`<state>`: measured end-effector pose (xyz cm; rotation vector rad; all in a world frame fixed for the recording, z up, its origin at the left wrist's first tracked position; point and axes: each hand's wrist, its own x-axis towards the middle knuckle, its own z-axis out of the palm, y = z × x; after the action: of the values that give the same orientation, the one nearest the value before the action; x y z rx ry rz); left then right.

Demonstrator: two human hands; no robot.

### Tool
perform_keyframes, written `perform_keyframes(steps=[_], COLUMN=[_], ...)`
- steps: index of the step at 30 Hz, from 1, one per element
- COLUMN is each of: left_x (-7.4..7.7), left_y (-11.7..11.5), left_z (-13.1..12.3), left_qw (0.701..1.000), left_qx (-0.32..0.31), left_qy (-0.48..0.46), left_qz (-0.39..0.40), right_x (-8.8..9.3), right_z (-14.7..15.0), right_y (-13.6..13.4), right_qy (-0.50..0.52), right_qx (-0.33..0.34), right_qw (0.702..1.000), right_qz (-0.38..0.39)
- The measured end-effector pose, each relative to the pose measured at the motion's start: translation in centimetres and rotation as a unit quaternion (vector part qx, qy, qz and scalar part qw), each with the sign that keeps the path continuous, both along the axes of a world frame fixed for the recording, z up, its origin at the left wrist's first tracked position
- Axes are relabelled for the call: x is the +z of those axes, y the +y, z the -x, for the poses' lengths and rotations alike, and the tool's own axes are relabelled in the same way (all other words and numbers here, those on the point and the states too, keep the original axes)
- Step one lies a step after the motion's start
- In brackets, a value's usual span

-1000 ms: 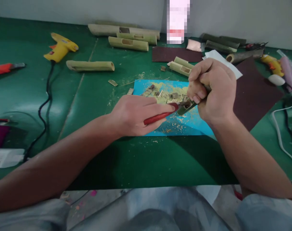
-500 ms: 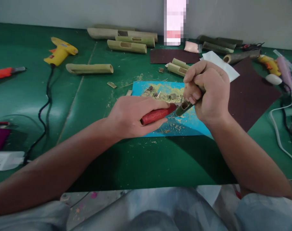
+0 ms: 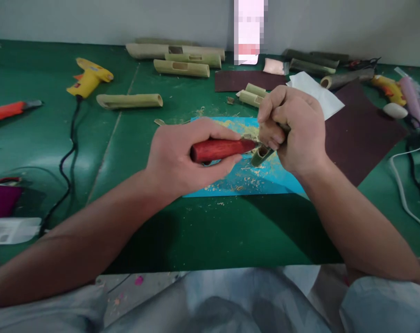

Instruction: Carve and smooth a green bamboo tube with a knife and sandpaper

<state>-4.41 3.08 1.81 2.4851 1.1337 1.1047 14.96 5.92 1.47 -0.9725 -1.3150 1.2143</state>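
Left hand (image 3: 173,159): grip wrapped round red handle (image 3: 220,150).
Right hand (image 3: 298,129): grip grasping green bamboo (image 3: 258,158).
Blue sheet (image 3: 282,184): on counter (image 3: 210,240), below bamboo, shavings (image 3: 248,181) scattered over.

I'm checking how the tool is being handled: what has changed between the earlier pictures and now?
The red-handled tool in the left hand has swung: its rear end moved left and up the picture, so the handle now lies nearly level. The right hand shifted slightly left. Nothing was let go; the right hand still holds the green bamboo piece. The yellow glue gun stayed put.
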Motion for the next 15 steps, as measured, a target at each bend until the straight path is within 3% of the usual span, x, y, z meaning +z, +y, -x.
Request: perform_keyframes(steps=[5, 11, 15], left_x=[1.1, 1.6, 1.6], left_y=[0.6, 1.0, 0.5], left_z=[-0.5, -0.4, -0.5], left_qw=[0.999, 0.999, 0.998], left_qx=[0.017, 0.024, 0.033], left_qy=[-0.022, -0.01, -0.009], left_qz=[0.047, 0.046, 0.051], right_x=[-0.1, -0.3, -0.1], right_z=[0.0, 0.4, 0.5], right_y=[0.3, 0.5, 0.5], right_qy=[0.001, 0.041, 0.024], right_qx=[0.017, 0.047, 0.021], right_qw=[1.0, 0.997, 0.999], right_qz=[-0.016, -0.046, -0.034])
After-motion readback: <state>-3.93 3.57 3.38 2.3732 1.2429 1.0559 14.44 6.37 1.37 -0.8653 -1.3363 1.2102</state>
